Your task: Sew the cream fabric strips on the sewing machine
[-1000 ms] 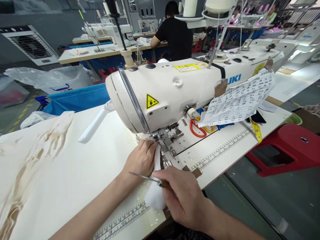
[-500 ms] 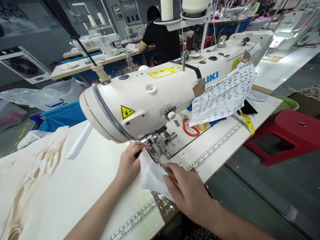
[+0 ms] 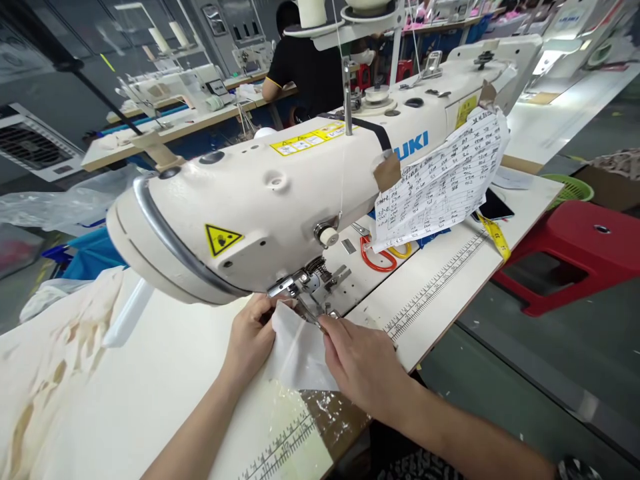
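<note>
A piece of thin white fabric (image 3: pixel 300 350) lies under the needle area of a white sewing machine (image 3: pixel 280 187). My left hand (image 3: pixel 253 333) pinches the fabric's left edge, fingers close beside the presser foot. On the right, my right hand (image 3: pixel 363 357) is closed around a slim metal tool (image 3: pixel 311 316) whose tip points toward the presser foot. Most of that tool is covered by my fingers, and its exact kind is unclear. The fabric hangs between both hands over the table's front edge.
Red-handled scissors (image 3: pixel 377 257) lie behind the needle, near a handwritten paper sheet (image 3: pixel 440 180) taped to the machine. Cream fabric (image 3: pixel 60 360) is spread at left. A yellow tape measure (image 3: pixel 495 237) and a red stool (image 3: pixel 580 253) are at right. Someone in black sits beyond.
The view has shifted, so the machine appears further left. My right hand, with the metal tool, has come closer to the presser foot. My left hand keeps its pinch on the fabric.
</note>
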Demonstrator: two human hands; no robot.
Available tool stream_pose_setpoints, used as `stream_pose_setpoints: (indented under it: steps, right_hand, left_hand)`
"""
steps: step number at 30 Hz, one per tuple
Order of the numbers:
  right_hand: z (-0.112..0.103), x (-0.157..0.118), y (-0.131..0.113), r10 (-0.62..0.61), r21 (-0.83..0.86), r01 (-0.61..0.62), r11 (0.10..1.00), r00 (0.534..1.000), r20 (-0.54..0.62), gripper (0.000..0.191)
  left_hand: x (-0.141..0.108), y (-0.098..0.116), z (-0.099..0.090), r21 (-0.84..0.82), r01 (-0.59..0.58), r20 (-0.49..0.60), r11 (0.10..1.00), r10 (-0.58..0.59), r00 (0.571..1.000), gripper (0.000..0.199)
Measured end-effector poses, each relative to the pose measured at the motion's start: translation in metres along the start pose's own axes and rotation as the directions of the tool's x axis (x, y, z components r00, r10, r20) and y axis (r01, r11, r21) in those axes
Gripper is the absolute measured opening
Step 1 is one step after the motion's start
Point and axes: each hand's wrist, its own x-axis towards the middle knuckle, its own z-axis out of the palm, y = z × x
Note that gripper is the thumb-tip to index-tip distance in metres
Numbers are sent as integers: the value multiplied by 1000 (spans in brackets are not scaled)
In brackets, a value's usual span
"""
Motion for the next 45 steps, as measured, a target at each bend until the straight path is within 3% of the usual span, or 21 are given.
stream_pose_setpoints:
  steps: [15, 28, 36, 40, 43, 45]
  right_hand:
    - [1, 4, 1, -12, 2, 12, 1000, 1000, 17, 24]
    - [9, 2, 0, -45, -80, 41, 996, 998, -45, 26]
    - [5, 1, -3, -5, -43, 5, 999, 1000, -11, 25]
    - [3, 3, -6, 11, -48, -10, 999, 1000, 20, 25]
    - [3, 4, -6, 12, -51, -11, 999, 1000, 12, 27]
    - [5, 4, -5, 10, -49, -9, 999, 1000, 8, 28]
  left_hand:
    - [0, 2, 0, 31, -57, 1, 998, 57, 998, 20]
    - [4, 6, 7, 281, -227, -9, 932, 239, 971, 19]
    - [1, 8, 0, 182, -13, -13, 983, 16, 1000, 25]
    - [0, 9, -2, 159, 7, -13, 987, -5, 1000, 24]
    - [0, 7, -2, 209, -69, -14, 975, 73, 997, 19]
    - [-1, 5, -2, 278, -214, -27, 937, 230, 973, 16]
